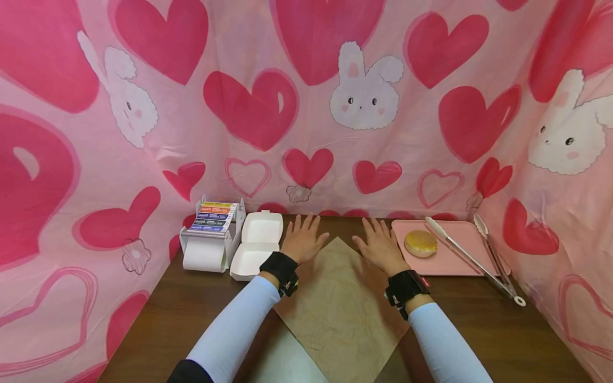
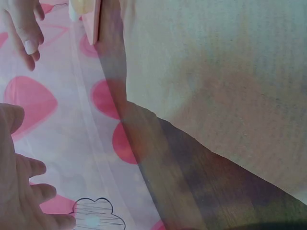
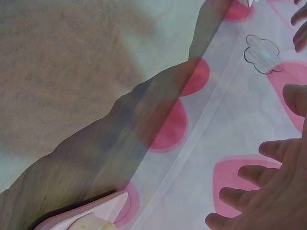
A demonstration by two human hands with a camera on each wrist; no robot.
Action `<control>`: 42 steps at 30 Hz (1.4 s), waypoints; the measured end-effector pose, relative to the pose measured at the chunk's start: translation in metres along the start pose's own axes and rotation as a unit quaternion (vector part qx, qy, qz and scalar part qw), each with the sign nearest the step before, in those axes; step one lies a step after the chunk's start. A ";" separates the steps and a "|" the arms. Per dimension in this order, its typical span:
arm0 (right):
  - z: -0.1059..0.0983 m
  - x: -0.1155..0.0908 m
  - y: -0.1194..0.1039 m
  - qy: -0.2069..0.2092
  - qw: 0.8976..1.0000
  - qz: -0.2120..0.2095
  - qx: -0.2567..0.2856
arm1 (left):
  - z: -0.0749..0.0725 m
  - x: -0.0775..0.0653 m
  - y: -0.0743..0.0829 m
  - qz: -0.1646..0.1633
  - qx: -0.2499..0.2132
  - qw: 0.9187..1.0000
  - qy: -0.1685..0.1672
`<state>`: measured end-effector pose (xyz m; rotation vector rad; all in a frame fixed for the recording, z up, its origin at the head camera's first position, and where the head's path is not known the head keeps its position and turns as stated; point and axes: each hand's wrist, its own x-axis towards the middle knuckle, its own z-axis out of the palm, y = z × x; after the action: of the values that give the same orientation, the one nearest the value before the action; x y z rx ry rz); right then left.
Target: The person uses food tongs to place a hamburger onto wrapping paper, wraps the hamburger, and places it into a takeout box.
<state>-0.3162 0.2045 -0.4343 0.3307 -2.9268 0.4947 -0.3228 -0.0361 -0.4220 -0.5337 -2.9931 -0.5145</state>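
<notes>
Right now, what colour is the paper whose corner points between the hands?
The paper is light brown; the head view shows it best.

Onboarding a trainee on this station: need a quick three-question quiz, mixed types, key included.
1. True or false: the bun sits on the pink tray.
2. In the head view, what stands just right of the roll dispenser?
A) the tongs
B) the open white box
C) the bun
3. With the far corner of the brown paper between them, what do the left hand and right hand hold?

Key:
1. True.
2. B.
3. Nothing; both are empty, fingers extended.
</notes>
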 end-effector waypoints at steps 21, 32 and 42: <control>0.012 -0.056 0.003 -0.112 0.991 -0.072 0.030 | 0.049 -0.086 -0.004 0.096 0.093 0.989 -0.062; 0.031 -0.071 0.018 -0.141 0.989 -0.043 0.009 | 0.047 -0.118 0.000 0.083 0.098 0.988 -0.082; 0.034 -0.083 0.010 -0.136 0.990 -0.026 -0.039 | 0.054 -0.115 -0.015 0.084 0.075 0.989 -0.092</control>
<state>-0.2424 0.2181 -0.4851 0.4992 -3.1789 0.3525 -0.2199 -0.0687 -0.4908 -0.8525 -3.0843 -0.2370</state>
